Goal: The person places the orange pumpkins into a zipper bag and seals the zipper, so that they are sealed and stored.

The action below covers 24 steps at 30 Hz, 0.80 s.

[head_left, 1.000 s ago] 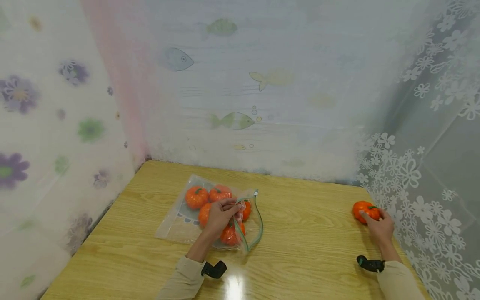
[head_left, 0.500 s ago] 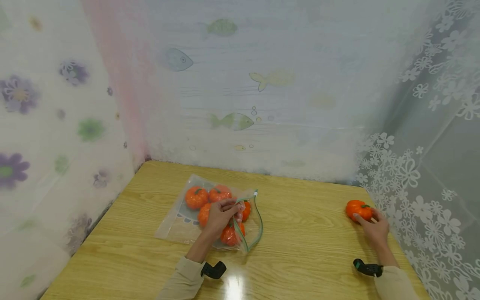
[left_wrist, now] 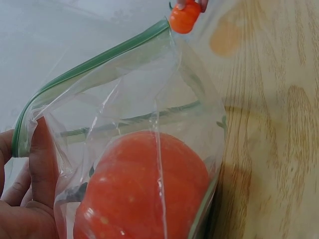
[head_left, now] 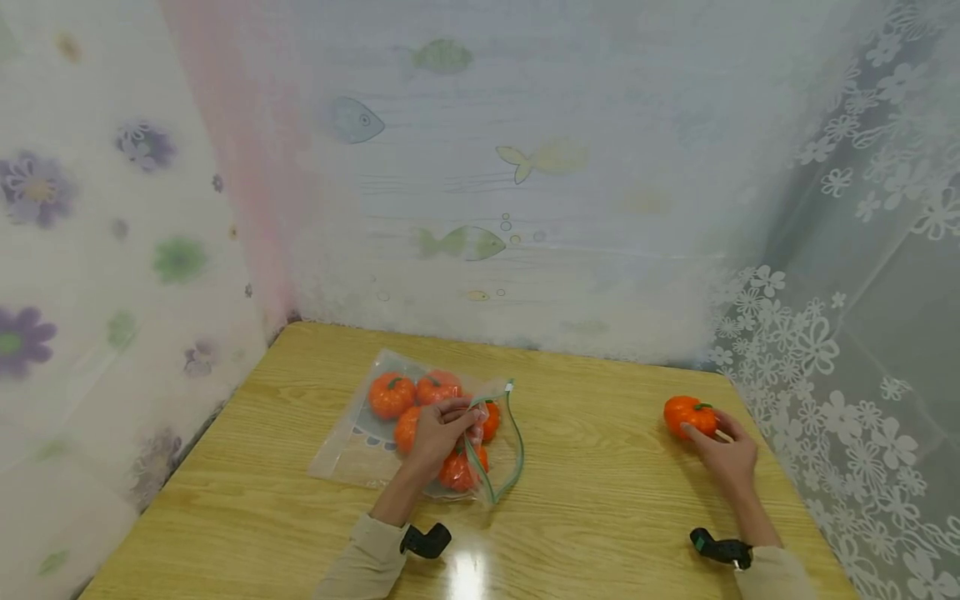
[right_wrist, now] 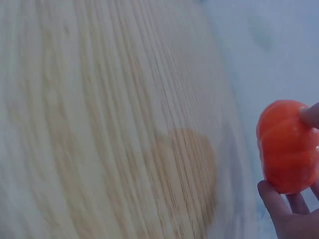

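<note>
In the head view, a clear zip bag (head_left: 341,454) with a green seal lies on the left half of the table, its mouth facing right and gaping. Inside are several small orange pumpkins (head_left: 392,397); one big-looking pumpkin (left_wrist: 144,184) fills the left wrist view through the plastic. My left hand (head_left: 431,440) pinches the upper layer of the bag near its mouth. Far to the right, my right hand (head_left: 727,458) grips another orange pumpkin (head_left: 682,417) with a green stem, thumb and fingers on its sides. That pumpkin hangs above the tabletop, apart from its reflection (right_wrist: 187,169).
The wood-grain table (head_left: 600,517) stretches between the bag and my right hand. A fish-patterned curtain (head_left: 600,275) hangs behind its far edge. Flowered sheets (head_left: 180,258) close off the left, and a lacy one (head_left: 862,400) the right. Each wrist wears a black camera mount (head_left: 427,542).
My right hand has moved left with the pumpkin, from near the table's right edge toward the bag. The left hand and the bag have stayed in place.
</note>
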Available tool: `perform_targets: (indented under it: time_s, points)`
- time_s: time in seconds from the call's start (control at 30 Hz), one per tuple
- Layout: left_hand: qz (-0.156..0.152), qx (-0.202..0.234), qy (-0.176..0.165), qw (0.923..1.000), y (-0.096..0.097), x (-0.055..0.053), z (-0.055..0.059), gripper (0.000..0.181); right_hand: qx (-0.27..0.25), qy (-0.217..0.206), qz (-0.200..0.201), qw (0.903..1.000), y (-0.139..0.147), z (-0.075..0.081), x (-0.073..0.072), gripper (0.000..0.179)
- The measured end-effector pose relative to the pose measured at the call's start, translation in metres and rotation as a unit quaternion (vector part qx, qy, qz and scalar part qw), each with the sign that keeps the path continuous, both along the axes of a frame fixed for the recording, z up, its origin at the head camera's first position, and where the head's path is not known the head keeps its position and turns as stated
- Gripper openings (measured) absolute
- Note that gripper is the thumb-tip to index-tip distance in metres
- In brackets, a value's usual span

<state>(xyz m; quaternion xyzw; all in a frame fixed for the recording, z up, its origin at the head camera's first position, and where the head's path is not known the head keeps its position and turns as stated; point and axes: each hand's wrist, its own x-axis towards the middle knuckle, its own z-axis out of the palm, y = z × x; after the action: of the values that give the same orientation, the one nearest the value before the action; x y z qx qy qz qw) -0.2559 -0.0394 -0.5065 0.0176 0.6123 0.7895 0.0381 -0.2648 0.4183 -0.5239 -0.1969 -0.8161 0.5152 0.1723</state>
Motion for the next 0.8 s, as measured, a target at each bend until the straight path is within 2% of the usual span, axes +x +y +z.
perform_targets:
  time_s: [0.1,0.3,0.5,0.67,0.8]
  points:
    - [0.013,-0.024,0.002,0.9996,0.000,0.000,-0.001,0.034,0.003,-0.004,0.026,0.9996,-0.010,0.002,0.003,0.069]
    - [0.011,-0.013,0.000,0.9998,0.000,-0.001,-0.002,0.034,-0.005,-0.003,0.088,0.9961,-0.026,0.001,0.008,0.068]
    - [0.013,-0.017,-0.004,0.9998,0.000,-0.001,-0.001,0.034,-0.019,0.016,0.136,0.9904,-0.042,-0.003,0.013,0.065]
    - [0.016,-0.012,-0.008,0.9998,0.001,-0.001,-0.001,0.033,-0.028,0.028,0.188,0.9814,-0.060,-0.004,0.019,0.064]
    - [0.017,-0.011,-0.006,0.9998,0.001,-0.001,-0.002,0.033,-0.031,0.027,0.239,0.9703,-0.078,-0.003,0.025,0.065]
